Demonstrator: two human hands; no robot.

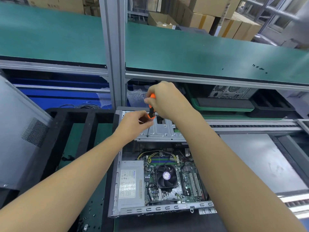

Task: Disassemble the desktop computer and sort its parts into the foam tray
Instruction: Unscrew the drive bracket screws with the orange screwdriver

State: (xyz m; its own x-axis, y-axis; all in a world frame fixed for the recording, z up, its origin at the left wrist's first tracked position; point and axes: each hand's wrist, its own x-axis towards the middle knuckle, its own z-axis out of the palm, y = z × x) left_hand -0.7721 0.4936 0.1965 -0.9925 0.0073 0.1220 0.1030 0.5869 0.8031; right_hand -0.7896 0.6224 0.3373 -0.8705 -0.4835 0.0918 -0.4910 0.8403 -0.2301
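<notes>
An open desktop computer case [117,210] lies flat in front of me, with its motherboard, CPU fan [166,175] and silver power supply [130,185] exposed. At its far end sits a metal drive bracket [160,131]. My right hand [165,101] grips the top of an orange-and-black screwdriver [151,113], held upright with its tip on a screw in the bracket. My left hand [133,124] pinches the screwdriver's shaft just below the handle. A black foam tray [87,121] with open compartments lies left of the case.
The removed grey side panel [20,139] leans at the far left. Small loose screws [91,208] lie on the green mat near the case's left front corner. Another foam tray [270,104] and a second computer case [232,92] sit behind, under a green shelf [200,52].
</notes>
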